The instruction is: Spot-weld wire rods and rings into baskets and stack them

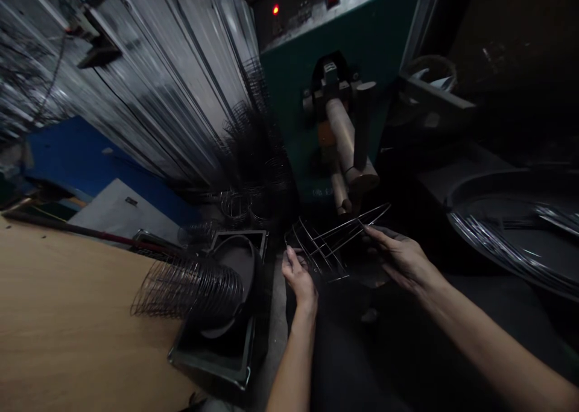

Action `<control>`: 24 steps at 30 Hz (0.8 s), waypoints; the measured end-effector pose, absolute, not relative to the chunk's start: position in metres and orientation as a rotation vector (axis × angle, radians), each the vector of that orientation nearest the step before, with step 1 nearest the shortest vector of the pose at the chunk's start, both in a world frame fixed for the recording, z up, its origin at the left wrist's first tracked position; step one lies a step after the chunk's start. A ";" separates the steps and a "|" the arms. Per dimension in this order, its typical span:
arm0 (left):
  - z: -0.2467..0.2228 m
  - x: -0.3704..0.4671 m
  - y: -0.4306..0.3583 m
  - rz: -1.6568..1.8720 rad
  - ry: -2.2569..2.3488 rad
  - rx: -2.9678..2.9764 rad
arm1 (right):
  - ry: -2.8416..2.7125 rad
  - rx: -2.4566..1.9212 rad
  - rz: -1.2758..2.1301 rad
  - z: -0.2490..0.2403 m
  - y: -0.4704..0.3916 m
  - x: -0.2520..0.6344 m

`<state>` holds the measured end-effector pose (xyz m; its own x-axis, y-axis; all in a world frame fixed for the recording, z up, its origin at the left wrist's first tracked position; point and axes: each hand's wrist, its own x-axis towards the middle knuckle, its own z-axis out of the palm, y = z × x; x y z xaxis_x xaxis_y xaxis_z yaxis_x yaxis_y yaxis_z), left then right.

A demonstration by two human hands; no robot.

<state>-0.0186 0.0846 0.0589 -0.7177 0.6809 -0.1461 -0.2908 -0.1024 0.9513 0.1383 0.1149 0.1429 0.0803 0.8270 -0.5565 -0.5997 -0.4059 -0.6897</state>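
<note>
Two bare hands are at work just below and in front of the green machine, whose thick upper rod juts out above the wire frame they hold. The left hand pinches the frame's left edge with thumb and fingers; the right hand pinches the long wire loop that crosses toward it, thumb above, the other fingers partly lost in the dark. Whether loop and frame are already joined I cannot tell. The piece looks thin and open, so it should be light, springy rather than soft, and easy to bend or skew if squeezed unevenly; the bare metal would probably be smooth and could turn between the fingertips. The outer wires at the two opposite ends seem the best places to take hold, keeping the middle uncovered and the fingers away from cut ends. Left of the green machine and nearer the wearer, a stack of wire rings leans against a dark round dish; to the machine's right, more bright wire lies curved inside a broad round tray.
</note>
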 end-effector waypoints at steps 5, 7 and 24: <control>0.063 -0.021 0.088 1.893 1.498 0.464 | -0.314 -1.206 1.570 0.143 0.120 0.138; 0.066 -0.021 0.090 1.899 1.485 0.465 | -0.353 -1.213 1.562 0.143 0.122 0.139; 0.084 -0.021 0.090 1.861 1.386 0.285 | -0.366 -1.238 1.565 0.138 0.108 0.147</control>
<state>-0.0207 0.0903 0.0840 -0.6688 0.6956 -0.2623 -0.4505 -0.0985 0.8873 0.1467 0.1084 0.1383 0.0945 0.8506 -0.5173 -0.5328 -0.3957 -0.7480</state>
